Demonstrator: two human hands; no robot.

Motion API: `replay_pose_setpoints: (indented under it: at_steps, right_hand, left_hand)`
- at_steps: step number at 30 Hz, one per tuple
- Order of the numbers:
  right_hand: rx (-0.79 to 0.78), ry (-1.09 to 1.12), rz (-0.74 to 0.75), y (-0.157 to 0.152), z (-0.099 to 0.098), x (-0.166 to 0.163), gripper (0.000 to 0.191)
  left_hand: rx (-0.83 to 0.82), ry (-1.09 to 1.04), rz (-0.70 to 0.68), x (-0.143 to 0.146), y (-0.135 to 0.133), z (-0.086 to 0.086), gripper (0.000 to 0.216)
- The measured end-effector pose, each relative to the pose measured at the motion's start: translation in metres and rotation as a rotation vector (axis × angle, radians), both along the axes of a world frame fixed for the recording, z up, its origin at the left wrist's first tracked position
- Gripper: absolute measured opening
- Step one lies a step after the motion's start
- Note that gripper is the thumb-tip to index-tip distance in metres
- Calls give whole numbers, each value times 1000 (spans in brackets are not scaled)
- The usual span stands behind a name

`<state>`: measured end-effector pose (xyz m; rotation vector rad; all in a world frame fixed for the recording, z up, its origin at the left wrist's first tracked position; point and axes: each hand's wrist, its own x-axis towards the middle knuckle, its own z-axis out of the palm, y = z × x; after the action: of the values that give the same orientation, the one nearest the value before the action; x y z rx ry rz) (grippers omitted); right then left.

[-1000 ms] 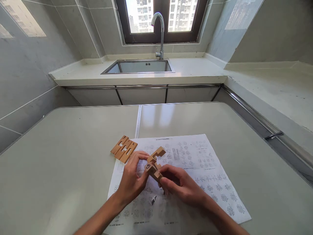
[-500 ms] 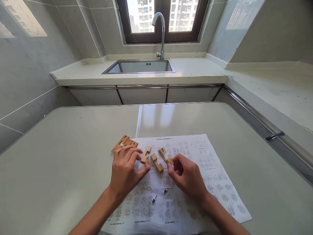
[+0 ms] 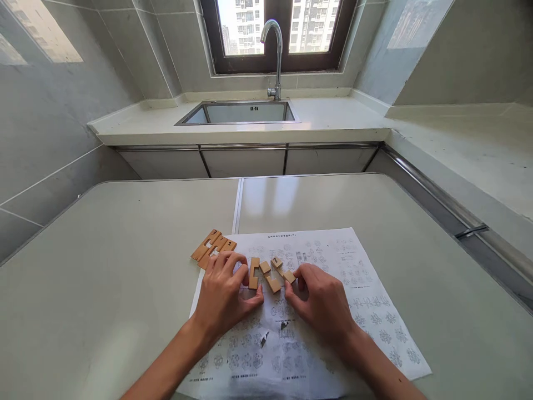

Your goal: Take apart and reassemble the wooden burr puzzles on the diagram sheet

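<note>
My left hand [image 3: 222, 291] has its fingertips and thumb about the left side and near end of a notched wooden puzzle block [image 3: 252, 273]. Between thumb and forefinger, my right hand [image 3: 318, 297] pinches the near end of a second notched block [image 3: 277, 263], marked "3" at its far end. A third notched block [image 3: 270, 281] lies in the middle, close to the other two. Beyond my left hand, several flat, darker wooden pieces with numbers and cut-outs [image 3: 207, 244] lie side by side, partly hidden by my fingers.
Under the blocks lies a white paper sheet [image 3: 366, 300] printed with small diagrams, with dark torn spots in its lower middle. It rests on a pale table [image 3: 104, 266]. Past the far edge are a counter [image 3: 333, 114], a sink [image 3: 250, 113] and a tap [image 3: 278, 61].
My left hand has moved slightly right and nearer. Its block has turned from slanted to nearly straight and now sits closer to the middle block. My right hand has hardly moved.
</note>
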<state>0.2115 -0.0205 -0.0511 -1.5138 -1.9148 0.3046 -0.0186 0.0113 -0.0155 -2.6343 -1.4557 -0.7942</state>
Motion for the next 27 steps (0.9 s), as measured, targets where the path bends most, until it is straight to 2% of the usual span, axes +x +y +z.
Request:
replay_pose_setpoints:
  at_steps: [8, 13, 16, 27]
  right_hand:
    - [11, -13, 46, 0, 1, 0, 14]
    - [21, -13, 119, 1, 2, 0, 5]
    - [37, -22, 171, 1, 3, -2, 6]
    - [-39, 58, 348, -1, 2, -2, 22]
  left_hand:
    - [-82, -94, -60, 4, -6, 2, 29]
    - [-173, -150, -163, 6, -4, 1, 74]
    - [-223, -171, -210, 7, -4, -2, 86]
    - [-307, -198, -276, 2, -1, -14, 72]
